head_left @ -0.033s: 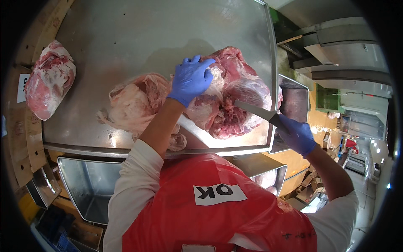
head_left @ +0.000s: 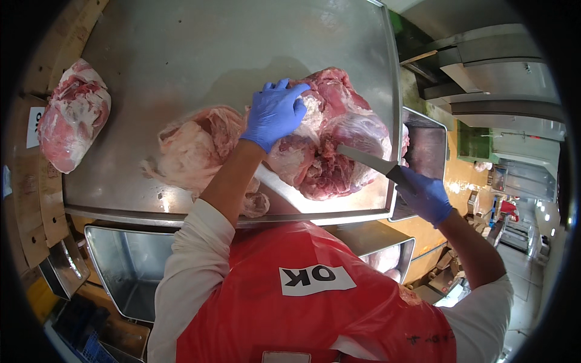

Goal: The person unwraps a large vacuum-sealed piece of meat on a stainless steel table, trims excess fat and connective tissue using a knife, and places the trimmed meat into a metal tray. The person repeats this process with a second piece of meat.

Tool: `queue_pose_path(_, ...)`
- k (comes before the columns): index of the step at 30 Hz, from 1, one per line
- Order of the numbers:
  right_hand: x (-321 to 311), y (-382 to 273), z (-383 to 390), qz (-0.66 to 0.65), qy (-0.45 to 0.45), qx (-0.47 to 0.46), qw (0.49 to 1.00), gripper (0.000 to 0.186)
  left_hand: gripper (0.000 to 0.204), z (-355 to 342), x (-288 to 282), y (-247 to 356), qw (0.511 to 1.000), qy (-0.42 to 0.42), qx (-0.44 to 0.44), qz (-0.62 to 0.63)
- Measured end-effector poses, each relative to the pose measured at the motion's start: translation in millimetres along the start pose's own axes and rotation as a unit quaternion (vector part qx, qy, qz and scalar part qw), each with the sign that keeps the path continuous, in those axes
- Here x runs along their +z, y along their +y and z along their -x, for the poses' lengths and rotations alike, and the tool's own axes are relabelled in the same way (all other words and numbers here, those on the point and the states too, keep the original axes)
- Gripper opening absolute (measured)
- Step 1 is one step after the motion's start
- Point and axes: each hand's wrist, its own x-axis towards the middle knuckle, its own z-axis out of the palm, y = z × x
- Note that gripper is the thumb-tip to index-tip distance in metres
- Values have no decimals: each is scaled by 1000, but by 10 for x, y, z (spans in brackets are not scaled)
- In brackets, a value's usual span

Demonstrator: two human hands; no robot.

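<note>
My left hand (head_left: 272, 115), in a blue glove, grips the upper left of a large raw meat piece (head_left: 336, 109) with bent fingers. My right hand (head_left: 420, 193), also gloved, is closed on the dark handle of a knife (head_left: 369, 158), whose blade tip is at the reddest part of that meat, right of my left hand. A pile of pale fat and trimmings (head_left: 193, 142) lies on the steel tray table (head_left: 151, 48) beside my left forearm.
Another meat piece (head_left: 72, 118) lies at the left edge on cardboard (head_left: 42, 206). Steel bins stand below left (head_left: 124, 272), at right (head_left: 423, 139) with meat inside, and below right (head_left: 387, 257). A yellow floor (head_left: 454, 181) and metal equipment extend to the right.
My right hand and forearm have shifted very slightly left with the knife. My left hand stays on the meat.
</note>
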Motion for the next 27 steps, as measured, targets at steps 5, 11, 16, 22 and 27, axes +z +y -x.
queue_pose_path(5, 786, 173, 141, -61, 32, 44, 997, 55, 41, -134, 10, -173, 999, -13, 26, -20)
queue_pose_path(11, 1505, -207, 363, -164, 105, 139, 971, 55, 41, -101, -77, -146, 998, -50, 34, -3)
queue_pose_path(16, 687, -474, 637, -96, 124, 144, 977, 52, 41, -7, 0, -232, 998, -10, 53, 15)
queue_pose_path(22, -643, -499, 289, 107, 10, 44, 993, 38, 42, 80, -35, -115, 998, -22, 39, 48)
queue_pose_path(27, -1242, -724, -314, 227, -118, -6, 967, 33, 43, 204, -55, -42, 999, -7, 3, 39)
